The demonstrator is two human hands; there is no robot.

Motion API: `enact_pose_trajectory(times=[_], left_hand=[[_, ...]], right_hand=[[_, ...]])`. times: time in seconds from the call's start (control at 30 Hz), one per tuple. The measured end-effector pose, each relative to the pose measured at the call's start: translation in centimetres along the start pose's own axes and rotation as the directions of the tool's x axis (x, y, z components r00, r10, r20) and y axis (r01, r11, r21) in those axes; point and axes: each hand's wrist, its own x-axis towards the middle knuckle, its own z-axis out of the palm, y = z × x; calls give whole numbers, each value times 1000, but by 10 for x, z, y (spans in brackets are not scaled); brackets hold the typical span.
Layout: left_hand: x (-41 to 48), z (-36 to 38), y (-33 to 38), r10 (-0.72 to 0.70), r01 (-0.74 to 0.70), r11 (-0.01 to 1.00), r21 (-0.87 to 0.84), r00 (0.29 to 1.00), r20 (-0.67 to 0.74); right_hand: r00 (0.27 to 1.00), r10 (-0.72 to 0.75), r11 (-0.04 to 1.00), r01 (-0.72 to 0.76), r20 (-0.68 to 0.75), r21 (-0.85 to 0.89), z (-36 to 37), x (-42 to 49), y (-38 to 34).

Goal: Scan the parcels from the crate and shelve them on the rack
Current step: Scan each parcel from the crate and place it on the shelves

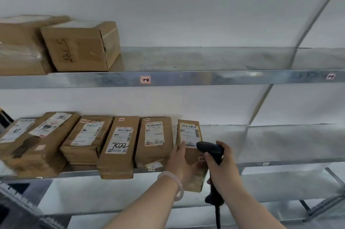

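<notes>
**A:** Where's the parcel?

**B:** The small brown cardboard parcel is at the right end of the row of brown parcels on the middle galvanised steel shelf. Its near end juts out past the shelf's front edge. The left hand grips its left side, thumb on top. The right hand is wrapped round the handle of the black handheld barcode scanner, whose head is just beside the parcel's white shipping label.

**A:** So how do you scan it well?

**B:** The barcode sits at the label's far end, so I'd draw the scanner back and aim it there. Keep the thumb off the bars and use both hands to hold everything steady. Then slide the parcel in alongside its neighbour, label up, with no overhang.
</notes>
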Motion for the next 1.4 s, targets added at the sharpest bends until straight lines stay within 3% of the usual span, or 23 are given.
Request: enact_pose_trajectory(times=[0.23,0.5,0.73,0.93,1.1,1.4], left_hand=[[20,-2,-16,35,59,911,408,975,-219],[39,-3,-17,-46,162,878,451,965,-257],[11,-33,-34,54,93,875,476,956,-287],[-56,-105,-79,107,142,863,485,887,-450],[-137,-191,-143,36,284,865,414,787,-615],[-310,-317,-274,-160,519,814,262,633,-757]], right_hand=[[996,-11,1000,11,92,-5,22,30,6],[990,-63,997,68,130,-37,28,46,1],[971,-235,971,232,37,62,26,9,-13],[863,-449,892,448,232,61,87,-45,-40],[761,-474,872,477,443,114,169,-112,-69],[553,-495,841,498,670,210,324,-274,-114]])
